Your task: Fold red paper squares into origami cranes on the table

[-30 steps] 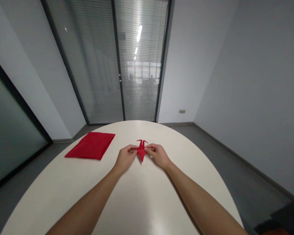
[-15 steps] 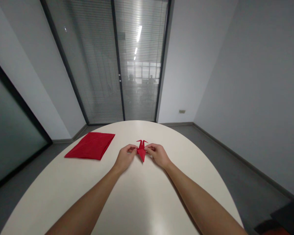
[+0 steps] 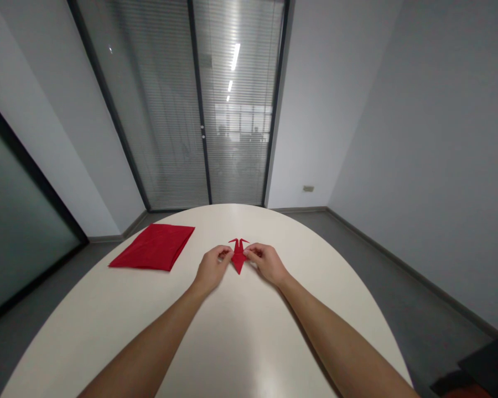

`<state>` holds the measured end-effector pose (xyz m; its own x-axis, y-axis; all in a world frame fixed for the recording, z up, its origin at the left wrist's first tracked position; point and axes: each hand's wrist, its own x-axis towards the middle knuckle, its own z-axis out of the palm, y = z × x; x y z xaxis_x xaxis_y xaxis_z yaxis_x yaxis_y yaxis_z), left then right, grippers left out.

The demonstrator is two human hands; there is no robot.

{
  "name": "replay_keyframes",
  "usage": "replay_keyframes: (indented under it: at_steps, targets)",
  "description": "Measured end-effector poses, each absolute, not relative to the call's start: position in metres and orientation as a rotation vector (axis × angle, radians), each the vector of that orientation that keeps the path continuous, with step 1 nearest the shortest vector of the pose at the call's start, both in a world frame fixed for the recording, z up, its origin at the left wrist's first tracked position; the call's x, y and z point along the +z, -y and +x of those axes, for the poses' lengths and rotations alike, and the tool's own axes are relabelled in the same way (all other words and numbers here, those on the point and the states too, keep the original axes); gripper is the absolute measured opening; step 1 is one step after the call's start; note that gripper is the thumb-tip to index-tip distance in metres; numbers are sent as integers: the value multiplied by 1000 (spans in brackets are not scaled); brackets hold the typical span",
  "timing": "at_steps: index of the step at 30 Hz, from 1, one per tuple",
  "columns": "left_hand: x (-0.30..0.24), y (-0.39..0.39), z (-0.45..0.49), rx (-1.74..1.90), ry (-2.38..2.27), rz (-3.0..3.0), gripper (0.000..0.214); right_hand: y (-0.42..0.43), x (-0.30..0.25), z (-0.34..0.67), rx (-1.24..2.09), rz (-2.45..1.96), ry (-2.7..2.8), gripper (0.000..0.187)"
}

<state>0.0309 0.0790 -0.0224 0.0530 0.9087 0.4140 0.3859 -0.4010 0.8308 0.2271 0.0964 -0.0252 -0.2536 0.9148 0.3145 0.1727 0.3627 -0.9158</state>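
Observation:
A small red folded-paper figure [image 3: 239,258] is between my two hands over the middle of the table. Two narrow prongs with outward-bent tips point away from me, and its wide end narrows to a point on my side. My left hand [image 3: 213,266] pinches its left edge between thumb and fingers. On the opposite edge, my right hand [image 3: 268,261] has a similar pinch near the base of the prongs. The fingertips cover parts of both side edges.
A flat red cloth-like or paper piece [image 3: 151,249] lies left of my hands on the round white table [image 3: 232,342]. Beyond the table's far edge stands a glass partition with blinds [image 3: 174,138]. Something dark [image 3: 485,367] shows at the lower right.
The paper figure has shifted slightly left and turned a little, its near point swinging left and its prongs spreading a bit. Both hands keep their pinch.

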Motion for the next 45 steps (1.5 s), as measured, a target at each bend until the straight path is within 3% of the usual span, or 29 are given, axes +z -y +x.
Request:
replay_keyframes:
  at_steps: [14, 23, 28, 32, 38, 45]
  targets:
    - [-27, -81, 30, 1374, -1321, 1794, 21, -94, -27, 227, 1011, -952, 1670, 23]
    - [-24, -80, 31, 1405, -1325, 1742, 19, -92, -27, 227, 1073, -916, 1678, 32]
    - [-25, -80, 31, 1377, -1341, 1750, 23, -96, -28, 226, 1020, -935, 1636, 23]
    - [-32, -83, 29, 1348, -1360, 1693, 29, -100, -27, 232, 905, -1025, 1547, 19]
    - [-34, -83, 28, 1299, -1397, 1805, 25, -106, -21, 254, 427, -1344, 1572, 7]
    - [-28, -78, 30, 1235, -1420, 1893, 26, -110, -21, 262, 347, -1582, 1687, 21]
